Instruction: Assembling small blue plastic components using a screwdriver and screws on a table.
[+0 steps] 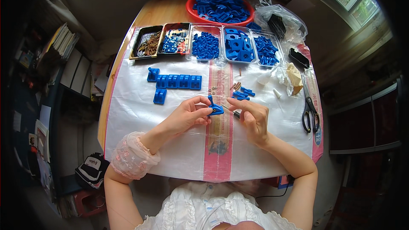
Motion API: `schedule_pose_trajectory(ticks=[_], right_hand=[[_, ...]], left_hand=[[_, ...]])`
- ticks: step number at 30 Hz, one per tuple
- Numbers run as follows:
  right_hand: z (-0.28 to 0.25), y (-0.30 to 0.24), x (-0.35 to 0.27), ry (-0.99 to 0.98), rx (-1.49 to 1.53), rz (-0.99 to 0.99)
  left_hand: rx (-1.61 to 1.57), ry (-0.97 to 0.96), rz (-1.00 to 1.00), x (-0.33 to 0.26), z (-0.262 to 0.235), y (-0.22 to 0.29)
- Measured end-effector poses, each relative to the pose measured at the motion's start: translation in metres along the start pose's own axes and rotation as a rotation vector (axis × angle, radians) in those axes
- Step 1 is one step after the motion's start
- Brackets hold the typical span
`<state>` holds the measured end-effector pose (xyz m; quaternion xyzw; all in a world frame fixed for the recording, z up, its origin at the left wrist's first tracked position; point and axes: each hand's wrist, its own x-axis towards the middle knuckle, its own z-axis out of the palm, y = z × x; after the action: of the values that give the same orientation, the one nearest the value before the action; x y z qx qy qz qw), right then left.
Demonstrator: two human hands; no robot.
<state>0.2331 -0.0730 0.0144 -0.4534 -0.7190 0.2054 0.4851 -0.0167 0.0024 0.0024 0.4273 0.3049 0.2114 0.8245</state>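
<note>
A blue plastic clamp piece (pixel 216 110) with an upright peg is pinched between the thumb and fingers of my left hand (pixel 187 113). Close to its right side, my right hand (pixel 252 117) grips a thin tool with a short dark handle (pixel 237 114), which looks like a small screwdriver. The fingers partly cover that tool, and I cannot tell whether its tip touches the blue piece. Just beyond my hands lie small nuts (pixel 214 88), several brass-coloured screws (pixel 235 86) and loose blue pegs (pixel 242 94).
Several blue pieces stand in a row (pixel 179 81) at left. Behind them are trays of screws (pixel 133 54), small metal parts (pixel 160 51) and blue parts (pixel 191 53). A red basin (pixel 188 12) of blue parts sits at the back. Black scissors (pixel 311 113) and crumpled paper (pixel 293 76) lie right.
</note>
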Motion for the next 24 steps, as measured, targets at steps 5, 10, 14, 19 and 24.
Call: schedule_pose_trajectory(ticks=[5, 10, 14, 19, 24], right_hand=[[0.0, 0.001, 0.0, -0.016, -0.003, -0.013], [0.005, -0.005, 0.006, -0.032, -0.475, -0.036], [0.014, -0.008, 0.004, -0.048, -0.784, -0.159], [0.028, -0.021, -0.001, -0.124, -0.811, -0.108], [0.033, -0.017, -0.005, -0.182, -0.851, -0.083]], left_hand=[[-0.01, -0.009, 0.002, -0.001, -0.001, 0.002], [-0.105, -0.017, 0.108, -0.003, 0.003, 0.004], [-0.315, -0.01, 0.236, -0.017, 0.025, 0.02], [-0.34, -0.001, 0.262, -0.019, 0.035, 0.009], [-0.372, 0.015, 0.232, -0.016, 0.039, -0.005]])
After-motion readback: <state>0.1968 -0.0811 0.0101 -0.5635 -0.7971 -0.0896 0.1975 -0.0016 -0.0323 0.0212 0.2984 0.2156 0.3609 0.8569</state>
